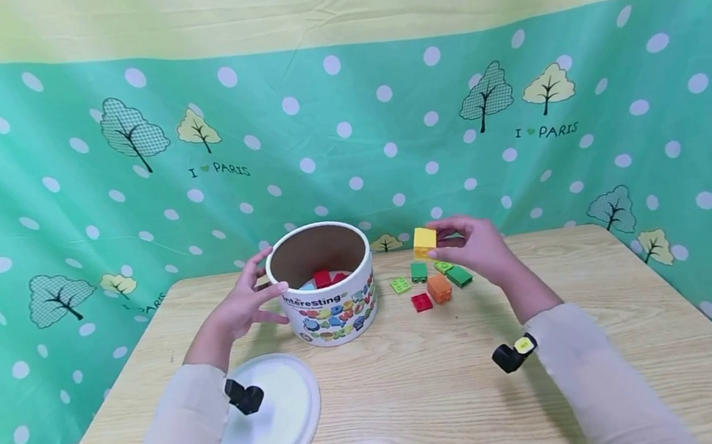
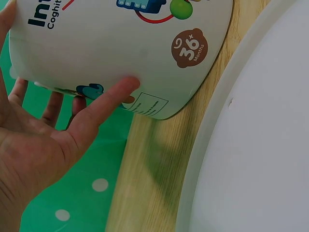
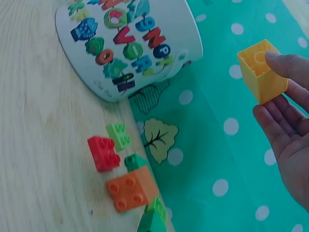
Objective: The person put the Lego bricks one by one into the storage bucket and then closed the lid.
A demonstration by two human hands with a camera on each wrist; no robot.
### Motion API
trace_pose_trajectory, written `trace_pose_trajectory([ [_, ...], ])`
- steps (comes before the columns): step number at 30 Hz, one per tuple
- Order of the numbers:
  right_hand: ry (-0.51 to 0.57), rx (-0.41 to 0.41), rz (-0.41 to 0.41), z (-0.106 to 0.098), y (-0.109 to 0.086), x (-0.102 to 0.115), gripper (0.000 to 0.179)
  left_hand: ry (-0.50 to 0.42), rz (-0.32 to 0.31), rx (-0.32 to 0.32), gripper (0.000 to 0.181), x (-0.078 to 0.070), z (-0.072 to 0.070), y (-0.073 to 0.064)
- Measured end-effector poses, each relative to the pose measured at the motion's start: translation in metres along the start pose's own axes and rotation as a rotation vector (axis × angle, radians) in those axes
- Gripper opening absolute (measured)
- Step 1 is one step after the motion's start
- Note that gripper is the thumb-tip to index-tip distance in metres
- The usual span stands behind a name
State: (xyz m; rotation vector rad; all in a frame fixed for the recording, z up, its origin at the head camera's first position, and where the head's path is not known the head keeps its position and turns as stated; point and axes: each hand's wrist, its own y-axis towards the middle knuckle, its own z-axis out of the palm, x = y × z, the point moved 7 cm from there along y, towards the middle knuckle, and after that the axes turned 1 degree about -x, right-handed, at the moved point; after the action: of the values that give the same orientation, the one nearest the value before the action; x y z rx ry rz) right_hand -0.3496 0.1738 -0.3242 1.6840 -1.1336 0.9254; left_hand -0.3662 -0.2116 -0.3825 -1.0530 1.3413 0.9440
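Note:
A yellow toy brick (image 1: 424,242) is raised above the table, pinched between the thumb and fingers of my right hand (image 1: 475,246). In the right wrist view, the hollow underside of the yellow brick (image 3: 263,72) shows. My left hand (image 1: 240,306) rests against the left side of a round white bucket (image 1: 334,313), its fingers spread and fairly straight. One digit (image 2: 113,99) lies along the bucket's printed wall in the left wrist view, while other fingers are partly hidden behind it. Inside the bucket, red bricks (image 1: 323,278) and something light blue show near the bottom.
Right of the bucket lie several loose bricks, among them an orange brick (image 1: 440,289), a red brick (image 1: 422,303), a dark green brick (image 1: 418,272) and a light green brick (image 1: 400,285). A round white lid (image 1: 272,410) lies beneath the left forearm. A dotted curtain (image 1: 346,142) hangs behind the table.

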Motion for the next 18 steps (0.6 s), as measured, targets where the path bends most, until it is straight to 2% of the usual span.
trace_pose_trajectory([
  [6, 0.028, 0.021, -0.033, 0.013, 0.006, 0.015, 0.047, 0.005, 0.003, 0.004, 0.09, -0.001, 0.0, -0.001],
  [12, -0.021, 0.048, -0.066, 0.031, 0.014, 0.028, 0.048, 0.026, -0.009, -0.007, 0.09, -0.001, -0.001, 0.0],
  [18, -0.044, 0.055, -0.044, 0.048, 0.025, 0.03, 0.046, 0.025, -0.012, -0.002, 0.091, -0.001, -0.001, 0.0],
])
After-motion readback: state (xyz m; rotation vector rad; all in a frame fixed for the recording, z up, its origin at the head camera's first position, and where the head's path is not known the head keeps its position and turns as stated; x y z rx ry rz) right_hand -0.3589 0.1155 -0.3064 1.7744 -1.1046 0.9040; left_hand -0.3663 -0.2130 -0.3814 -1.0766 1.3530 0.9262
